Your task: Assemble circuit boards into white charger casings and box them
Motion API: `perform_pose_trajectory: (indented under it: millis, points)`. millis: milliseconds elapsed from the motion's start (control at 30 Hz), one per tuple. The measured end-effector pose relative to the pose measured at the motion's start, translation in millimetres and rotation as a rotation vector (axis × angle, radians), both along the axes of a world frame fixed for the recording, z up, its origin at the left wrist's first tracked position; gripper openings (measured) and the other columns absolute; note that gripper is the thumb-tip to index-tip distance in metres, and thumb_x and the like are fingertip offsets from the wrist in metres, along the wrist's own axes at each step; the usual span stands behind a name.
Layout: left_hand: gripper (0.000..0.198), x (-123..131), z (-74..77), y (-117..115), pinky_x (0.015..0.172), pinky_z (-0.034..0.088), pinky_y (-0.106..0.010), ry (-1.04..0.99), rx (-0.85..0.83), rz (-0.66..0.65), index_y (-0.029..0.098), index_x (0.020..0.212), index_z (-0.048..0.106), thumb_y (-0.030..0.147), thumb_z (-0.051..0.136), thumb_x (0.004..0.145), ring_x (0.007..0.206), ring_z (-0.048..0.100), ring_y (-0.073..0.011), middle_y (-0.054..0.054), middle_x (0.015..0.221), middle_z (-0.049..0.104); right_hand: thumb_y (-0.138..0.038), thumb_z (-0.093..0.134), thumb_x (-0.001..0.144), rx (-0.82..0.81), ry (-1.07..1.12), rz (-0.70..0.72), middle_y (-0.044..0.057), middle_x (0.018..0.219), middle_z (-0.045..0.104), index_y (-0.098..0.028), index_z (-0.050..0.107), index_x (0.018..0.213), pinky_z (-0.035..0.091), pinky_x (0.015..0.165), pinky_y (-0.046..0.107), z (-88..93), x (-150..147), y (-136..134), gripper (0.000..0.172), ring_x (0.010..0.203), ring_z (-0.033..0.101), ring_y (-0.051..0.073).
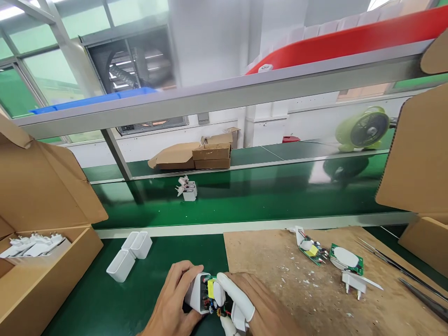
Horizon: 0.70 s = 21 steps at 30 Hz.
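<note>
The left hand (175,301) has its grip closed around a smooth, box-shaped white casing (196,293), fingers over the top and thumb below. The right hand (261,301), wearing smooth white finger covers (238,293), pinches a circuit board (211,298) in a narrow grip at the casing's open mouth, above the near edge of the counter (168,254); how far the board sits inside cannot be told. The board is knobbly with small parts, among them a yellow block and a rounded white piece. To the right, a flat brown work board (262,256), scuffed and flecked with pale crumbs, carries two loose circuit assemblies (346,259), one beside a white plug piece with stubby round pins, and slim, pointed metal tweezers (402,268). To the left stand glossy, hollow white shells (126,259), square-edged with rounded corners, touching one another. Beside them, an open cardboard box (52,294) of matte brown walls holds a row of white pronged plugs (37,247). Beyond the counter, a shiny green belt (262,198) bears a small cluster of white units (189,190).
</note>
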<state>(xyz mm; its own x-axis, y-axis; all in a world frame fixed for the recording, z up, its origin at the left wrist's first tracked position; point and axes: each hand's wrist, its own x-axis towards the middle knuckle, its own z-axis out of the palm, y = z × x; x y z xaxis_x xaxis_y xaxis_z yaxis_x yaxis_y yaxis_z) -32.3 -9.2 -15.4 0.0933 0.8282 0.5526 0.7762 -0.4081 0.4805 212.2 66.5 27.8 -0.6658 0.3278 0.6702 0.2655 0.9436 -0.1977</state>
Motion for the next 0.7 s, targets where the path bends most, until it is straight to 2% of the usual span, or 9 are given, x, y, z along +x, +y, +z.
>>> perform_pose_trajectory:
  millis: [233, 400, 500, 700]
  points:
    - [0.056, 0.3, 1.4, -1.0, 0.095, 0.063, -0.041, 0.038, -0.012, 0.003, 0.027, 0.151, 0.05, 0.017, 0.068, 0.098, 0.118, 0.065, -0.03, -0.016, 0.132, 0.058, -0.01, 0.05, 0.088, -0.017, -0.026, 0.004, 0.015, 0.129, 0.074, -0.017, 0.031, 0.165, 0.062, 0.093, 0.041, -4.5, -1.1, -0.1, 0.08, 0.104, 0.073, 0.031]
    - [0.061, 1.9, -0.5, -2.0, 0.095, 0.062, -0.041, 0.052, -0.005, 0.001, 0.026, 0.151, 0.05, 0.014, 0.07, 0.095, 0.117, 0.065, -0.0293, -0.015, 0.131, 0.058, -0.009, 0.051, 0.089, -0.01, -0.023, 0.005, 0.015, 0.127, 0.074, -0.016, 0.033, 0.165, 0.062, 0.092, 0.042, -4.9, -0.7, 0.0, 0.079, 0.104, 0.073, 0.032]
    - [0.064, 3.3, -0.7, -1.4, 0.095, 0.062, -0.04, 0.057, -0.003, 0.0, 0.025, 0.151, 0.049, 0.014, 0.071, 0.093, 0.116, 0.065, -0.0289, -0.014, 0.13, 0.059, -0.01, 0.05, 0.091, -0.025, -0.052, 0.003, 0.015, 0.127, 0.073, -0.016, 0.032, 0.165, 0.061, 0.092, 0.042, -1.3, -0.7, 0.7, 0.076, 0.105, 0.072, 0.032]
    - [0.061, 6.3, 4.2, -0.7, 0.096, 0.061, -0.04, 0.058, 0.024, 0.007, 0.025, 0.15, 0.05, 0.012, 0.069, 0.093, 0.114, 0.064, -0.0278, -0.014, 0.128, 0.059, -0.008, 0.047, 0.089, -0.106, -0.077, 0.033, 0.012, 0.12, 0.073, -0.02, 0.037, 0.159, 0.061, 0.084, 0.041, 11.0, -2.0, -2.2, 0.071, 0.094, 0.07, 0.028]
